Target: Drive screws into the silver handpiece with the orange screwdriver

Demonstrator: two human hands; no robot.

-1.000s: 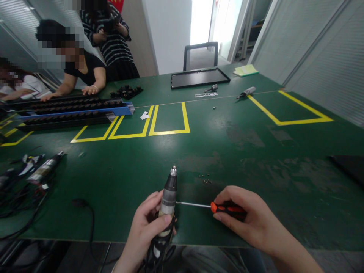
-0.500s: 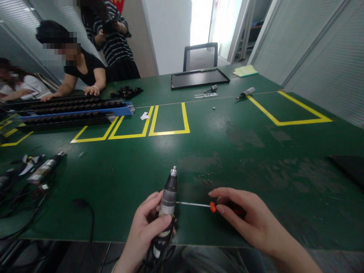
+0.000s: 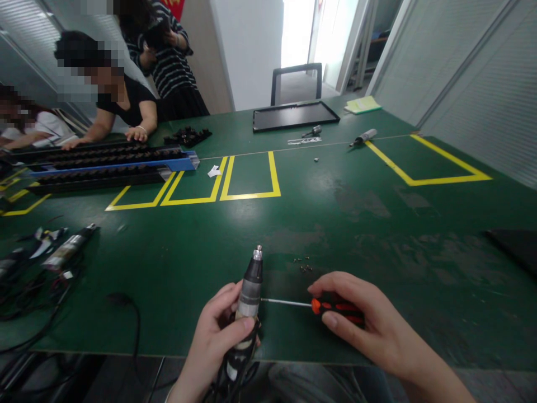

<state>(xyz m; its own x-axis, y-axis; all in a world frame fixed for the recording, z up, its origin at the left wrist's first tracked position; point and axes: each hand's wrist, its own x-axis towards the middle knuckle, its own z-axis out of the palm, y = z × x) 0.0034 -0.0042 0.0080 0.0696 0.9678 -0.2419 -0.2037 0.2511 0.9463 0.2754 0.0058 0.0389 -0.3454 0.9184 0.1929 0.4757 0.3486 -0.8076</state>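
Note:
My left hand (image 3: pixel 224 324) is wrapped round an electric screwdriver (image 3: pixel 250 299), a black and silver body tilted with its nose pointing away from me. My right hand (image 3: pixel 363 316) holds a hand screwdriver (image 3: pixel 289 303) by its red and black handle, thumb and fingers loosely around it. The thin shaft points left, and its tip meets the side of the electric screwdriver. Several small screws (image 3: pixel 305 268) lie on the green table (image 3: pixel 184 268) just beyond my right hand. The lower end of the electric screwdriver, with its cable, hangs near the table edge.
More electric screwdrivers and cables (image 3: pixel 69 249) lie at the left. A long black and blue rail assembly (image 3: pixel 168 164) is beyond them, with a person's hand (image 3: pixel 136 134) nearby. A black tray (image 3: pixel 296 116) sits far back; a dark flat object (image 3: pixel 514 249) lies right.
My right thumb and fingers have spread a little, so more of the red and black handle shows. My left hand and the electric screwdriver stay almost in place.

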